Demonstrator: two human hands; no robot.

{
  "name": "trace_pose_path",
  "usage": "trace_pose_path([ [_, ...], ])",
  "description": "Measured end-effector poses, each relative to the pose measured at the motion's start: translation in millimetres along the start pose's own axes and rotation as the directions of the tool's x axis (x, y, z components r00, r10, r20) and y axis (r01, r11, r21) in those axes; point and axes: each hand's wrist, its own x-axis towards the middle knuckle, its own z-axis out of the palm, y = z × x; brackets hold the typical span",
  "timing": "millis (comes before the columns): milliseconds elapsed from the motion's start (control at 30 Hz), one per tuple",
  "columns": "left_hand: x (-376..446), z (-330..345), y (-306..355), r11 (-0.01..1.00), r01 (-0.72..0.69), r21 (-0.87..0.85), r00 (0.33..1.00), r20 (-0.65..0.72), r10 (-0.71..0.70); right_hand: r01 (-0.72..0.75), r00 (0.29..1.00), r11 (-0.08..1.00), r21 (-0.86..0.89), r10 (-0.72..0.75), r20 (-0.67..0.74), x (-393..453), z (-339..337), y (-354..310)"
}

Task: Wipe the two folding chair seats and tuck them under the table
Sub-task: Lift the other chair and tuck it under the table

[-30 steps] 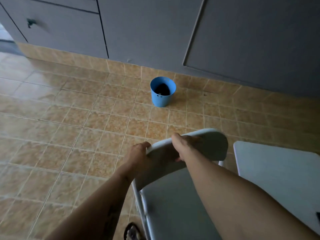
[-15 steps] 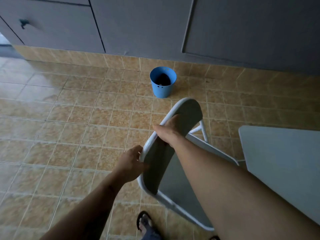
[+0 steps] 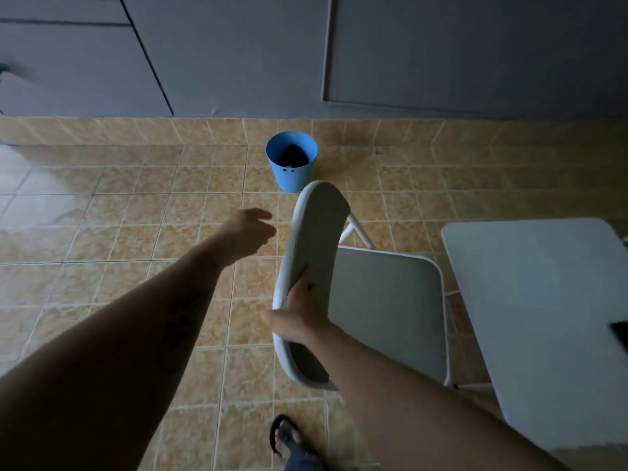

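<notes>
A grey folding chair stands on the tiled floor, its seat (image 3: pixel 384 311) facing the white table (image 3: pixel 543 300) on the right. Its backrest (image 3: pixel 316 246) runs from near the blue bucket down toward me. My right hand (image 3: pixel 299 317) grips the near end of the backrest, thumb over its edge. My left hand (image 3: pixel 248 229) hovers in the air to the left of the backrest, fingers apart, holding nothing. Only one chair is in view. No cloth is visible.
A blue bucket (image 3: pixel 292 161) with something dark inside stands by the tiled skirting below grey cabinets (image 3: pixel 221 52). My sandalled foot (image 3: pixel 289 440) is on the floor at the bottom. A dark object (image 3: pixel 620 334) lies at the table's right edge.
My left hand has let go of the backrest and moved up and left. The chair has turned, its seat now facing the table, with my right hand gripping lower on the backrest.
</notes>
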Motion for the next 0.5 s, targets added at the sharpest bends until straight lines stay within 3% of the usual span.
trace_pose_path([
  [100,15.9,32.6,25.6,0.993,-0.036,0.115,0.999,0.014,0.034,0.039,0.998,0.999,-0.036,-0.04,-0.047,-4.5,9.5,5.8],
  [233,11.0,70.4,22.0,0.849,-0.086,0.522,0.989,-0.058,0.135,0.109,0.994,0.993,-0.041,-0.109,0.006,-18.6,4.9,31.3],
  [500,-21.3,118.4,11.9,0.771,-0.03,0.636,0.983,-0.123,0.14,0.118,0.992,0.982,0.151,-0.123,0.023,-48.8,-2.1,96.5],
])
